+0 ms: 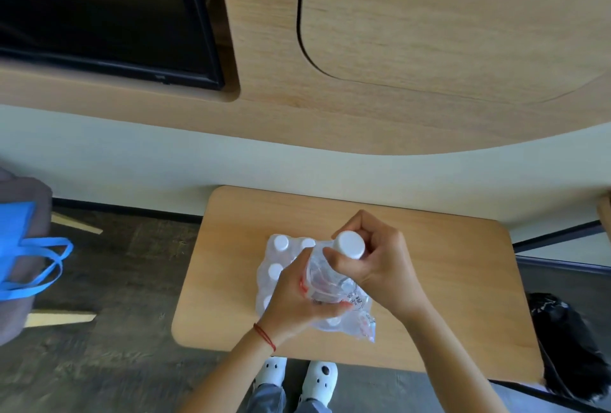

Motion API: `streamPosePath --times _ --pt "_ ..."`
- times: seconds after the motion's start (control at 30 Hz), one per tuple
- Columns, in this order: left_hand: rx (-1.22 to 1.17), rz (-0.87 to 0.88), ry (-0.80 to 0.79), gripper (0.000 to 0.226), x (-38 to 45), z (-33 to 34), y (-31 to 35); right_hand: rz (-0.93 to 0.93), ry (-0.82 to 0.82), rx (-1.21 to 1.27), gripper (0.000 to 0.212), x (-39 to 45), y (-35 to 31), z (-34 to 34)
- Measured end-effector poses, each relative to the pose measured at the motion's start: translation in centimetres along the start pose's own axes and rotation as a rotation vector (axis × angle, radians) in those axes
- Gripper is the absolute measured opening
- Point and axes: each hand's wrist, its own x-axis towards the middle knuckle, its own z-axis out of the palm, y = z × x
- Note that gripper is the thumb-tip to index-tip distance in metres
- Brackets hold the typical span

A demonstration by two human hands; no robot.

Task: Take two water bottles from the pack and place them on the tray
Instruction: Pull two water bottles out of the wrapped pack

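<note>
Head view is showing a small wooden table, matte light grain, rounded corners. Sitting on it, near the middle: one pack of water bottles in crinkly clear shrink-wrap, glossy and torn loose at the near-right corner. Counting white round caps still in the wrap: three are clearly showing at the far-left side, a fourth is peeking out under the hands, more may be hidden.

Right hand is closing around the neck of one bottle, fingers curled just under its smooth white cap. Bottle is clear plastic, tilting, and sticking up out of the pack with wrap still clinging to its body. Left hand is clamping the wrap and lower bottle body from the near side, thumb on top. A thin red string is circling the left wrist.

No tray is showing in this view.

Also around: two white clogs below the table edge, one blue bag at far left, one dark screen set in the wood wall panel.
</note>
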Motion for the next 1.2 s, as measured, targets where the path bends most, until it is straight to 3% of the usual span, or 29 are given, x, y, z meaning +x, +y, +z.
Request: streamPosePath --times 0.13,0.2,0.27,0.37,0.43,0.5,0.8,1.03,1.2 --pt "-0.019 -0.034 0.136 0.059 -0.9 -1.9 -1.8 0.065 -0.108 0.19 0.016 1.1 3.4 1.5" --pt "-0.02 -0.076 0.187 0.058 -1.5 -3.2 -2.7 0.164 -0.053 0.193 0.012 1.9 7.3 2.3" --pt "-0.008 -0.092 0.213 0.056 -2.1 -4.4 -3.3 0.325 0.016 -0.028 0.019 2.5 12.0 3.5" --pt "0.008 -0.103 0.22 0.054 -2.6 -5.6 -3.6 0.45 -0.174 -0.292 0.044 2.3 17.9 6.0" --pt "0.014 -0.123 0.228 0.053 -2.7 -6.0 -3.8 0.387 -0.224 -0.381 0.055 2.0 20.1 7.5" --pt "0.025 -0.125 0.238 0.052 -2.8 -6.2 -4.0 0.299 -0.15 -0.425 0.054 2.0 21.2 8.4" --pt "0.028 -0.121 0.231 0.05 -2.7 -6.1 -4.4 0.132 -0.055 -0.394 0.045 2.2 21.4 8.8" --pt "0.019 -0.124 0.222 0.049 -2.3 -6.5 -3.1 -0.054 0.159 -0.355 0.044 -0.1 17.2 5.9" --pt "-0.009 -0.099 0.2 0.048 -1.9 -6.3 -0.2 -0.001 0.283 -0.033 0.022 -1.1 9.6 1.6"
